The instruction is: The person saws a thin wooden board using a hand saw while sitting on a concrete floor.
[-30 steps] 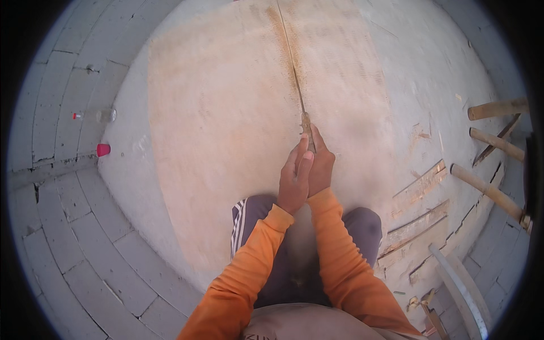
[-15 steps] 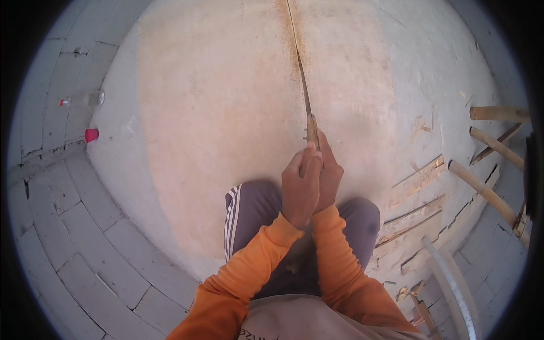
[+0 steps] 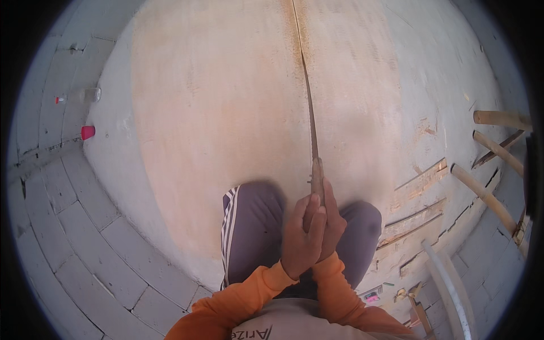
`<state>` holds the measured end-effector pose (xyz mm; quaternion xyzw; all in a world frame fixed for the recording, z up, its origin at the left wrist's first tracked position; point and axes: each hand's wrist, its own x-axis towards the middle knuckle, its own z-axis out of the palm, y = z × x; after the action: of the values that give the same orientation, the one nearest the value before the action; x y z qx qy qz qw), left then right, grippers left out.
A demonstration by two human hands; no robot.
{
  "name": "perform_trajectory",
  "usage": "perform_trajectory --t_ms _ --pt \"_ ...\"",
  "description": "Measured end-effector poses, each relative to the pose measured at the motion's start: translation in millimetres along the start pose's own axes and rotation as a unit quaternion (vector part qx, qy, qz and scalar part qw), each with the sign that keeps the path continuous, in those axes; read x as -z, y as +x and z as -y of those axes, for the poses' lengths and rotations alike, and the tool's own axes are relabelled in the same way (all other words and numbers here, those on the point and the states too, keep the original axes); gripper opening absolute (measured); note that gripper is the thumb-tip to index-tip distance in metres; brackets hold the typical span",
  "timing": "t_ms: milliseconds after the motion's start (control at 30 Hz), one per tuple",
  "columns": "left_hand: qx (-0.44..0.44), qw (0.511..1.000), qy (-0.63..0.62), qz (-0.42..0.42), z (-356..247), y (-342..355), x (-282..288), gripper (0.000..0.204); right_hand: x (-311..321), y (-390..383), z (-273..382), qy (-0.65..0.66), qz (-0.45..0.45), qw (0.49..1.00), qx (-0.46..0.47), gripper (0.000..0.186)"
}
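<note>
Both hands are wrapped around the wooden handle of a handsaw (image 3: 311, 116), whose narrow dark blade points away from me. My left hand (image 3: 302, 233) is closed over the near end of the handle, pressed against my right hand (image 3: 333, 222), which grips it from the right side. The blade's far end meets a thin straight cut (image 3: 296, 28) in a large pale board (image 3: 221, 102). Brownish sawdust lines both sides of that cut. My knees are on either side of my hands, near the board's closer part.
A pink cup (image 3: 88, 132) and a clear bottle (image 3: 92, 94) are at the left, by grey paving blocks (image 3: 85, 238). On the right stand several wooden poles (image 3: 481, 190) and a pale metal pipe (image 3: 447, 283). Wood strips (image 3: 416, 224) lie nearer, with a small pink item (image 3: 371, 296).
Both hands have pulled the handsaw back toward my body, and more of its blade shows beyond the cut. The view has shifted slightly.
</note>
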<state>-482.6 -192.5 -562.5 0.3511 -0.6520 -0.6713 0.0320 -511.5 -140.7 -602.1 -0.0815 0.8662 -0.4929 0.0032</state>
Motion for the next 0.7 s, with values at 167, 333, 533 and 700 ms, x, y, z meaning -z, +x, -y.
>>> perform_trajectory --t_ms 167,333,533,700 --pt "0.029 0.994 -0.109 -0.012 -2 57 -4 0.026 -22 46 -7 0.067 0.073 0.994 -0.036 0.052" --pt "0.021 0.999 -0.045 0.015 -12 36 -4 0.028 -7 28 1 0.07 0.038 0.995 -0.063 0.053" --pt "0.001 1.0 -0.022 -0.011 6 18 -4 0.027 -3 10 -2 0.062 0.054 0.995 -0.062 0.055" --pt "0.039 0.993 -0.109 0.021 -11 71 -8 0.026 -22 58 -5 0.093 0.04 0.994 -0.028 0.054"
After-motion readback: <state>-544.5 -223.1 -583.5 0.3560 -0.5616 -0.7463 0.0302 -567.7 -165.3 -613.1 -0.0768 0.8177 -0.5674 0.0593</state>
